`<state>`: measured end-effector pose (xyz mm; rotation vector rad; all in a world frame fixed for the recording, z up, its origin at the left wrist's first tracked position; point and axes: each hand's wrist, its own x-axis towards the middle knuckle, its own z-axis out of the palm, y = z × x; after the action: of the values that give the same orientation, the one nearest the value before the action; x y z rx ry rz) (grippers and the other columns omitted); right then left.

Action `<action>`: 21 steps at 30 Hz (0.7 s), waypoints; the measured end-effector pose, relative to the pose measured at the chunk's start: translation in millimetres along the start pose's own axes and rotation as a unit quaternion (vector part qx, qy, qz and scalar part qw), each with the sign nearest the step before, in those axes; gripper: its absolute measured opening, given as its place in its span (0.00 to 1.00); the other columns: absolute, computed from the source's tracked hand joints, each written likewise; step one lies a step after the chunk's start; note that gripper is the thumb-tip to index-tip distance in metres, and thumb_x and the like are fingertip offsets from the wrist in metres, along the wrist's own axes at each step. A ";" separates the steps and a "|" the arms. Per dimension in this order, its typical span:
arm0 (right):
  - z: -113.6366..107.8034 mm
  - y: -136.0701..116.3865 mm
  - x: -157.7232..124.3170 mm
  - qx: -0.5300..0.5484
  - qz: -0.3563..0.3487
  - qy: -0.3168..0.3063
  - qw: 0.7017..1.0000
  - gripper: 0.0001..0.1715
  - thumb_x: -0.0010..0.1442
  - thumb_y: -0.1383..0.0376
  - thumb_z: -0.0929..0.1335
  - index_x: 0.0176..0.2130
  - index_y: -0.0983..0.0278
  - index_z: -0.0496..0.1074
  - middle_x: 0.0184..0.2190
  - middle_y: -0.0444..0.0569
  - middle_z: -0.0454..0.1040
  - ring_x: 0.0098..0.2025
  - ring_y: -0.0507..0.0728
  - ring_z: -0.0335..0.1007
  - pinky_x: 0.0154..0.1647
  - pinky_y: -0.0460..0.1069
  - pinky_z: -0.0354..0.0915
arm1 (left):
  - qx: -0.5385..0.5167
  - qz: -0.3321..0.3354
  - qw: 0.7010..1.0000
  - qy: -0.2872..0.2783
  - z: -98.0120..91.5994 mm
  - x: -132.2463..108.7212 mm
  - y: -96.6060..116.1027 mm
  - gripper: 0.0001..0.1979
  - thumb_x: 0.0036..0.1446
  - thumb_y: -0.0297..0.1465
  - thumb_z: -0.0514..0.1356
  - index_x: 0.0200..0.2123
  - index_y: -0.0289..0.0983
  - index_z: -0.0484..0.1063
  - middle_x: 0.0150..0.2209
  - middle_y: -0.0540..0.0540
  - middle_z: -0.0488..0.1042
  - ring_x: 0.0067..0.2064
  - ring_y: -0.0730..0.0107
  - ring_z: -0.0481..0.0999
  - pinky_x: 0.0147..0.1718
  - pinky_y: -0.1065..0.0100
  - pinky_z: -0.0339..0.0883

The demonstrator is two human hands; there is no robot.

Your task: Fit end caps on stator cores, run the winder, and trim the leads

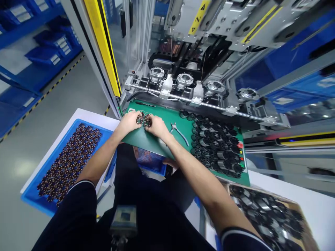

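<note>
Over the left part of a green work mat, both of my hands are closed around a small cluster of copper-wound motor stators. My left hand grips a stator on the cluster's left side. On the other side, my right hand pinches another stator. Thin pale wires stick out around the cluster. Fingers hide part of the windings. Just right of my right hand lie side cutters with grey-blue handles, their jaws pointing away from me. A black pen rests along the mat's far edge.
Rows of black and silver cylindrical housings cover the mat's right side. A blue tray of stators stands left; a cardboard box of similar housings is at lower right. Behind the mat runs a machine rail with metal ring fixtures.
</note>
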<state>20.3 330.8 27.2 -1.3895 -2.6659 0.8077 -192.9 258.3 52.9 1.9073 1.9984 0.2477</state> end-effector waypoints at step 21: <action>47.9 77.9 -311.2 0.284 0.027 0.045 0.957 0.27 0.74 0.66 0.84 0.68 0.58 0.87 0.56 0.52 0.90 0.48 0.59 0.92 0.58 0.55 0.87 | -0.117 0.154 0.937 0.291 31.2 -132.0 69.7 0.09 0.81 0.39 0.75 0.59 0.47 0.86 0.52 0.44 0.81 0.41 0.58 0.84 0.46 0.51 0.88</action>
<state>254.2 106.3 14.6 -1.2995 -2.0824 1.3387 -114.0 128.7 68.8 2.1431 1.8582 1.2008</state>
